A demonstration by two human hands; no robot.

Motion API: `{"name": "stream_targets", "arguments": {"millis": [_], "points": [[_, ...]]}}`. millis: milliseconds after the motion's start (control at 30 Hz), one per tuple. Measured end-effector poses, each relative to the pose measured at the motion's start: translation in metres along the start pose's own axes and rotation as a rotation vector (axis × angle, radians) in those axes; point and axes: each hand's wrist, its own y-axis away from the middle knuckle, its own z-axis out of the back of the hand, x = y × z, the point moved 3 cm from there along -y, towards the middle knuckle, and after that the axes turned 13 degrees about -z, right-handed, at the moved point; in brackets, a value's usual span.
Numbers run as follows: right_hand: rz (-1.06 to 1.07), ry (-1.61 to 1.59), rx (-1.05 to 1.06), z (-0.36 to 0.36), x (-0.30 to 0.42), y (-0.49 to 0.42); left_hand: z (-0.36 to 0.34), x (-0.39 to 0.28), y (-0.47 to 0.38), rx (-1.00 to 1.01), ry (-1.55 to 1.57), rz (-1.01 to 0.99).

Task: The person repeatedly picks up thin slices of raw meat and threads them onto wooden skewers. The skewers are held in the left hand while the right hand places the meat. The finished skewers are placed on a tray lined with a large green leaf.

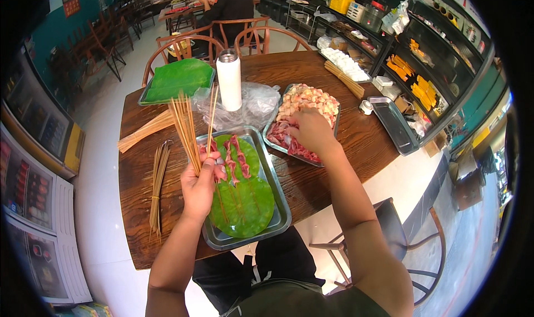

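Observation:
My left hand (198, 187) grips a bundle of wooden skewers (183, 129), with one skewer standing apart from the rest and raw meat by its lower part at my fingers. Below and beside it, a metal tray (280, 191) holds round green leaves (246, 206) with skewered strips of raw meat (242, 156) on them. Over on the right, my right hand (311, 129) reaches into a second metal tray (267, 134), its fingertips among dark red raw meat (298, 148); whether they pinch a piece is hidden. Paler yellowish meat pieces (311, 100) fill the far part of that tray.
A white bottle (229, 81) without a lid stands beside clear plastic bags (258, 102). Loose skewers (146, 129) and a tied bundle (155, 191) lie left. Behind are a leaf-covered tray (179, 79) and wooden chairs; an empty tray (394, 127) lies right. A person (231, 12) sits farther back.

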Motion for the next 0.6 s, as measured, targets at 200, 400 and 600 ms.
{"name": "stream_targets", "arguments": {"millis": [200, 400, 600], "points": [[0.069, 0.379, 0.164, -0.033, 0.021, -0.027, -0.002, -0.006, 0.001, 0.012, -0.083, 0.089], [-0.025, -0.036, 0.335, -0.012, 0.011, -0.042, -0.005, -0.014, -0.002, -0.025, -0.063, 0.096], [-0.085, -0.69, 0.216, 0.013, 0.001, -0.041, -0.012, -0.01, 0.003, 0.067, -0.194, 0.096]]}}
